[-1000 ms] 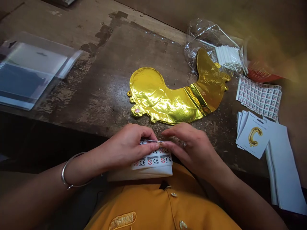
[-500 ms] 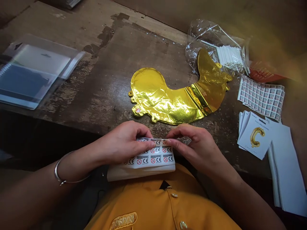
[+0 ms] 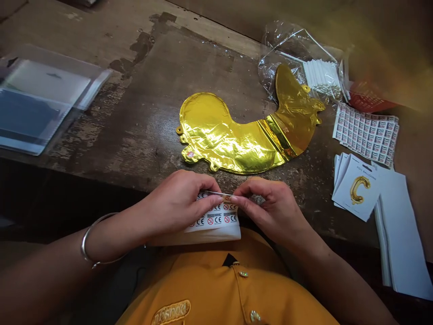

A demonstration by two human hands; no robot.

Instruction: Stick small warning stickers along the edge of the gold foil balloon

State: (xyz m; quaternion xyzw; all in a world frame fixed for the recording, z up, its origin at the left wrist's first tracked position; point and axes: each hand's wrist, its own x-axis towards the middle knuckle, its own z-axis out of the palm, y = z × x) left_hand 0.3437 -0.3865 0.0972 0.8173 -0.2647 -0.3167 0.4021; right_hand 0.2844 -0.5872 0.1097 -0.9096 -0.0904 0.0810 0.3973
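At the table's front edge, my left hand (image 3: 184, 198) grips a sheet of CE-mark stickers (image 3: 216, 220) with its thumb on top and fingers behind. My right hand (image 3: 267, 198) pinches the upper right edge of the same sheet, thumb against forefinger. Both thumb tips nearly meet there, and whether a single sticker is lifted between them is hard to tell. Just beyond my hands lies a flat gold foil balloon (image 3: 237, 140), folded across its right part. A small round sticker (image 3: 190, 154) shows on one of its left tabs.
Clear plastic bags (image 3: 43, 99) lie at the left. At the far right are a clear bag with white sticks (image 3: 321, 74), a sheet of small labels (image 3: 367, 133), balloon cards (image 3: 355, 187) and white folded paper (image 3: 402, 230). The table edge (image 3: 84, 176) runs before me.
My thumbs have come closer together at the top of the sticker sheet, whose upper edge is now bent. The whole view has shifted slightly.
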